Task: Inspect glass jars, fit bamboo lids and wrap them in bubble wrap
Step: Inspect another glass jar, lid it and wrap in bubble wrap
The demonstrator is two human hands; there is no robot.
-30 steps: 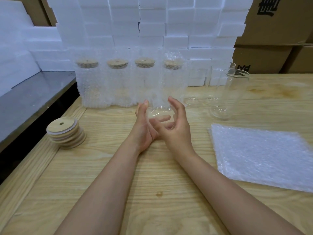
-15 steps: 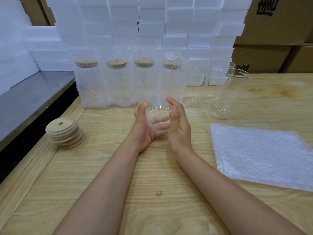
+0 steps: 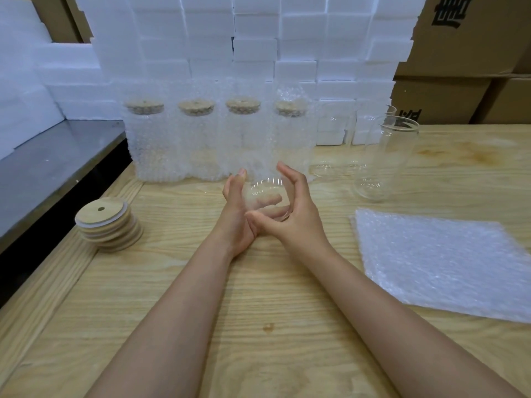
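Left hand (image 3: 235,216) and right hand (image 3: 300,218) curl round an empty glass jar (image 3: 265,193) mid-worktop (image 3: 273,285). Four lidded wrapped jars (image 3: 218,142) stand along its far edge. Black print on the carton (image 3: 474,53) is cropped and unreadable.

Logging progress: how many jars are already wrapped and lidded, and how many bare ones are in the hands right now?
Wrapped, lidded jars: 4
Bare jar held between left hand and right hand: 1
Total: 5
Standing bare jars at right overlap; count unclear.
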